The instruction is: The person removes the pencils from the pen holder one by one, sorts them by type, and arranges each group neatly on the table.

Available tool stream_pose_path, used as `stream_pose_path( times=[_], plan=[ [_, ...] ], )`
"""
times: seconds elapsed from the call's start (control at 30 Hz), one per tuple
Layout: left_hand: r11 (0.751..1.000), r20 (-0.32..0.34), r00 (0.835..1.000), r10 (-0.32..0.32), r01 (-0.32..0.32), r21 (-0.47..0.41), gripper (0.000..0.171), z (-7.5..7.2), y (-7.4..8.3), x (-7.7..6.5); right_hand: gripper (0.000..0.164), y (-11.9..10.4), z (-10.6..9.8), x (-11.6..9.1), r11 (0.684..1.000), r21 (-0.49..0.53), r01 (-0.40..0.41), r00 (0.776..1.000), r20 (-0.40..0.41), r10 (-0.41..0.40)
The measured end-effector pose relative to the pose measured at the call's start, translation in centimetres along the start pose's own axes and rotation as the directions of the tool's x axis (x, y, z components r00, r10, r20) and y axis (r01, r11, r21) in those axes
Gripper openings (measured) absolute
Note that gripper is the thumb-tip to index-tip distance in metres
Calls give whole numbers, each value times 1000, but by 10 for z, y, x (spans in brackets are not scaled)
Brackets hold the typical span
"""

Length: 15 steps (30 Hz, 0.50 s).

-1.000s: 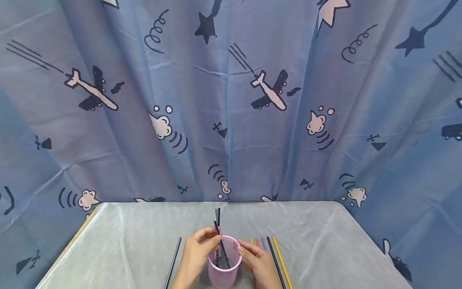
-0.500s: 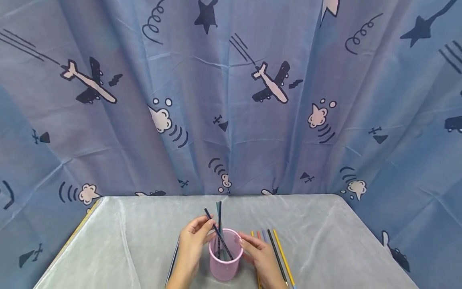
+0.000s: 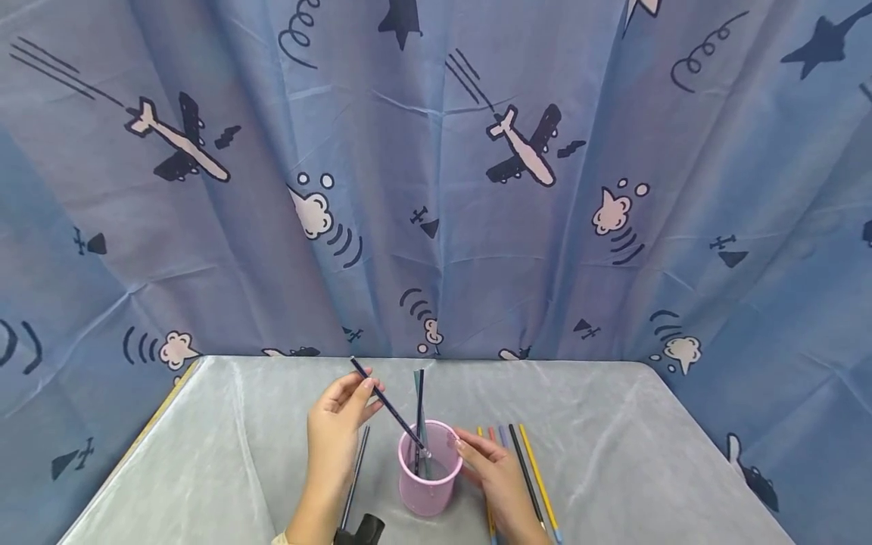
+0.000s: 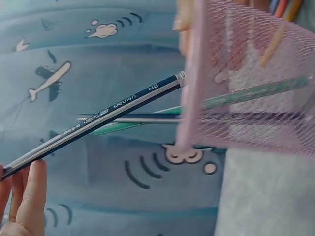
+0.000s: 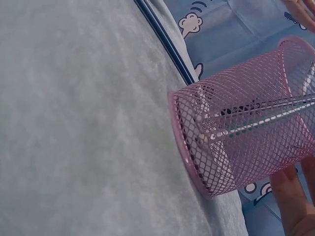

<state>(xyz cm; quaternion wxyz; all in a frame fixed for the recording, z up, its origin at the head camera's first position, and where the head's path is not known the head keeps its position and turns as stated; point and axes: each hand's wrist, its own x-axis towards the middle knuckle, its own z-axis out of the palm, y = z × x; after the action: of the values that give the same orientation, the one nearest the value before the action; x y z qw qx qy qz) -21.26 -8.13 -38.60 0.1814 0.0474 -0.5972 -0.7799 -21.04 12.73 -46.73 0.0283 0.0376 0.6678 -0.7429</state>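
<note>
My left hand [image 3: 335, 420] pinches a dark blue striped pencil [image 3: 384, 401] near its upper end. The pencil slants, its lower end at the mouth of a pink mesh pencil cup [image 3: 425, 499]; "HB" is printed on this pencil [image 4: 118, 109] in the left wrist view. Thumb and fingers of my right hand [image 3: 500, 481] grip the cup's right side by the rim. A dark pencil [image 3: 420, 401] and a green pencil [image 4: 256, 94] stand inside the cup, leaning. In the right wrist view, fingers touch the mesh cup [image 5: 236, 169] at the lower right.
One dark striped pencil [image 3: 354, 478] lies left of the cup. Right of it lie several pencils, among them a black one [image 3: 526, 473] and a yellow one [image 3: 538, 481], partly behind my right hand. A patterned blue curtain [image 3: 381, 227] hangs behind the grey cloth-covered table [image 3: 647, 469].
My left hand has moved up and left, drawing the dark blue pencil out from inside the cup to its mouth. The right hand keeps its grip on the cup.
</note>
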Motion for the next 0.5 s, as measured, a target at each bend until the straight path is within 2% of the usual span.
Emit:
stream_pose_path(
  times=[0.27, 0.5],
  plan=[
    [999, 15, 1000, -21, 22, -38, 25, -10, 12, 7, 42, 1, -2, 0, 1000, 26, -10, 1000, 21, 10],
    [996, 3, 1000, -14, 14, -92, 15, -26, 22, 16, 43, 0, -2, 2, 1000, 15, -20, 1000, 20, 20]
  ],
)
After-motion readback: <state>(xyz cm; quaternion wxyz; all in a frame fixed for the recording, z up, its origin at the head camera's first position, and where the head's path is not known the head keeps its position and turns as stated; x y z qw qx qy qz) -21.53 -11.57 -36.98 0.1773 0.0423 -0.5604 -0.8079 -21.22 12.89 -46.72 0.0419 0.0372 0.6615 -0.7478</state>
